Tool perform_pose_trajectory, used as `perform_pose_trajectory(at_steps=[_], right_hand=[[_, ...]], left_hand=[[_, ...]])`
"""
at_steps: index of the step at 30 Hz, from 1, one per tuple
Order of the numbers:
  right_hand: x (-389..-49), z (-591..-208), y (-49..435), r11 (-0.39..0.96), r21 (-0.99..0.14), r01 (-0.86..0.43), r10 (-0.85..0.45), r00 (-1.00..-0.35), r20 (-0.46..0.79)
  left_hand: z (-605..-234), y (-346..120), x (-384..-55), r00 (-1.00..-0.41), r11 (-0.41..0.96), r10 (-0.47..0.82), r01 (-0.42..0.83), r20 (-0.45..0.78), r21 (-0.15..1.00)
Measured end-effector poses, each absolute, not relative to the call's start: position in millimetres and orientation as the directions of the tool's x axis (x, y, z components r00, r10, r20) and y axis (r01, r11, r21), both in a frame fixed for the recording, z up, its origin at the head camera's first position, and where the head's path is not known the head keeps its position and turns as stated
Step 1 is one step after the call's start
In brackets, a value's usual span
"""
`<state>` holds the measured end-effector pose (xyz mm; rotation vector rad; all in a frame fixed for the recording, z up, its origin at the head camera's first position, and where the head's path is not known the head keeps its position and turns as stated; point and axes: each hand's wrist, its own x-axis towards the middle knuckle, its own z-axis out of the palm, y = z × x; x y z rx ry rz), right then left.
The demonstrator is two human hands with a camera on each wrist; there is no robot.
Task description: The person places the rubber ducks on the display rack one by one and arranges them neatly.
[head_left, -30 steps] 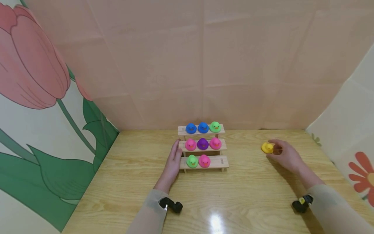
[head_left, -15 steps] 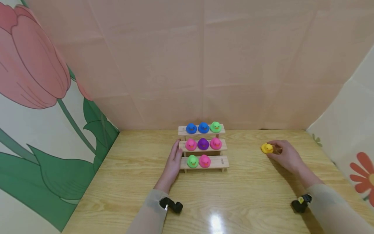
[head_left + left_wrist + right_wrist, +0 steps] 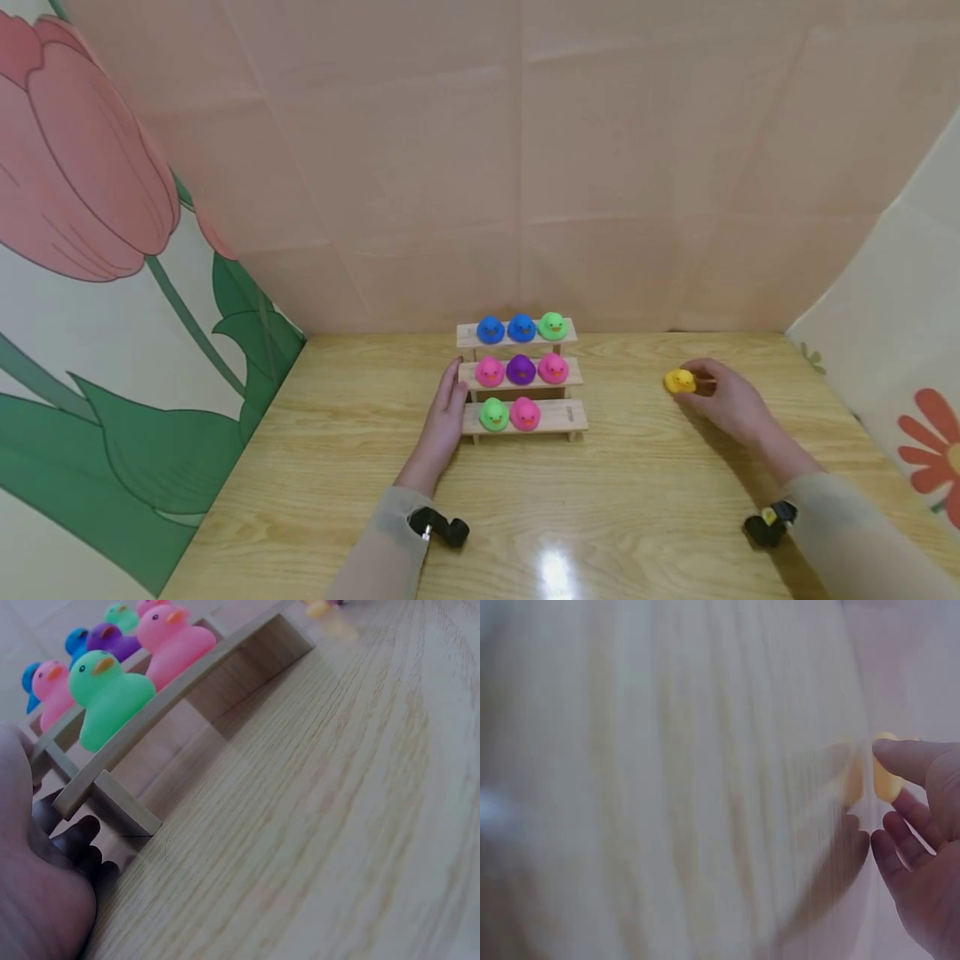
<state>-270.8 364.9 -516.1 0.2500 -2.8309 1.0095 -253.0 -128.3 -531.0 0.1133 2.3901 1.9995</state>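
Observation:
My right hand (image 3: 727, 402) pinches a yellow rubber duck (image 3: 679, 381) between thumb and fingertips, low over the table to the right of the stand. In the right wrist view the thumb lies along the duck (image 3: 886, 774), with the other fingers loosely bent below. My left hand (image 3: 444, 417) holds the left end of a three-step wooden stand (image 3: 555, 415); in the left wrist view its fingertips (image 3: 86, 827) curl in beneath the shelf end. Small rubber ducks stand on the steps: blue and green on top, pink and purple in the middle, green (image 3: 493, 414) and pink (image 3: 525, 412) on the lowest.
The lowest step has bare wood at its right end. A light wood-grain table (image 3: 630, 500) runs under everything, with a pink cloth backdrop (image 3: 637, 167) behind. Flower-printed panels (image 3: 112, 350) flank it on both sides.
The yellow duck has turned its face toward the front and shifted slightly left with my right hand. My left hand and the stand stay in place.

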Motion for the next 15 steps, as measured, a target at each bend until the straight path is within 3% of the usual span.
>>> perform_pose_trajectory(at_steps=[15], right_hand=[[-250, -495, 328, 0.730, -0.651, -0.210, -0.118, -0.976, 0.182]], left_hand=[[-531, -128, -252, -0.997, 0.179, 0.072, 0.033, 0.020, 0.983]])
